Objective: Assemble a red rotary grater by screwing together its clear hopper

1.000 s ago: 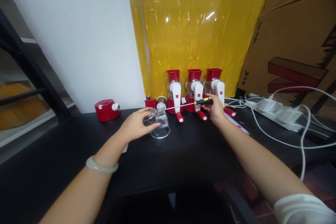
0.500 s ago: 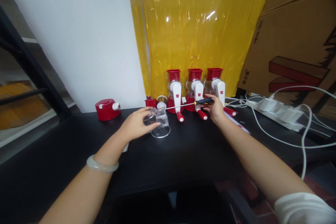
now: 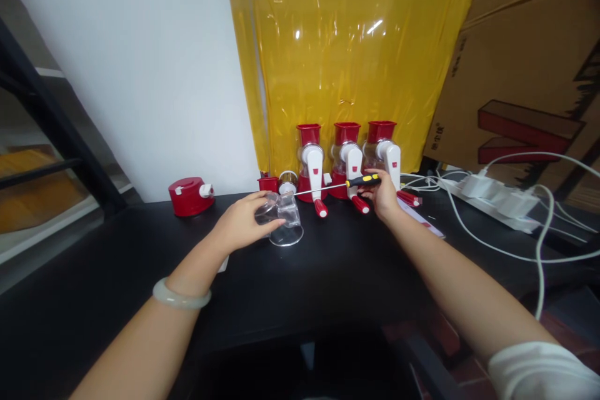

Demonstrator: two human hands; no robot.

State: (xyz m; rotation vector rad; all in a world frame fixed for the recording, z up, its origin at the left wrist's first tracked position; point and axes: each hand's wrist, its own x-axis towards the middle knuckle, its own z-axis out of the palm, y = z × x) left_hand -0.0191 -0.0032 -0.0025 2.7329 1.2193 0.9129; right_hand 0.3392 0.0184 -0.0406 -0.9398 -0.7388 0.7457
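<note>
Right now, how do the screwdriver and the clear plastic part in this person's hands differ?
The screwdriver is long and thin, while the clear plastic part is wider, with a round rim. The screwdriver has a black and yellow handle and a metallic shaft; the plastic part is see-through. The screwdriver is in the right hand, its tip toward the plastic part, which the left hand holds. Both are hand-held.

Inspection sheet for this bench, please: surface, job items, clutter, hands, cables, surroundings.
Surface: black tabletop, no spills seen
Job items: clear plastic part; screwdriver, shaft pointing at it
Clutter: three red-and-white crank units in a row; red round base
Left hand: grips clear part
Right hand: holds screwdriver
Cables: white, looped at right around power strip
Surroundings: yellow sheeting, cardboard box
</note>
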